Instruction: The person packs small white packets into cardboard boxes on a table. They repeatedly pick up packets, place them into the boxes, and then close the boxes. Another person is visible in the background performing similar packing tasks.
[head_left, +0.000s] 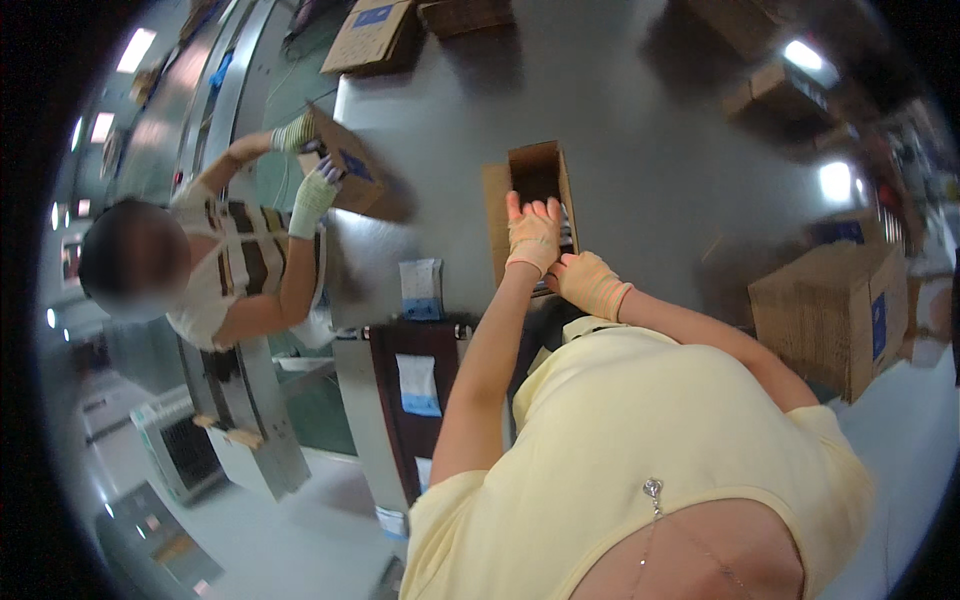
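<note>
An open cardboard box (568, 217) stands on the grey metal table in front of me, one flap (495, 217) folded out to its left. My left hand (534, 234), in a pale fingerless glove, lies over the box opening with its fingers stretched out. White-and-dark contents, too small to make out, show beside it at the box's right wall. At the near right corner of the box, my right hand (594, 286), gloved the same way, grips the rim. Its fingertips are partly hidden, and so is whatever lies under my left palm.
A dark conveyor belt (382, 390) carries white-and-blue packets (418, 384); another packet (421, 289) lies at its table end. To the left, a co-worker in striped gloves (313, 199) holds a carton (352, 169). Stacked flat cartons (817, 307) stand right; a carton (367, 34) sits farther back.
</note>
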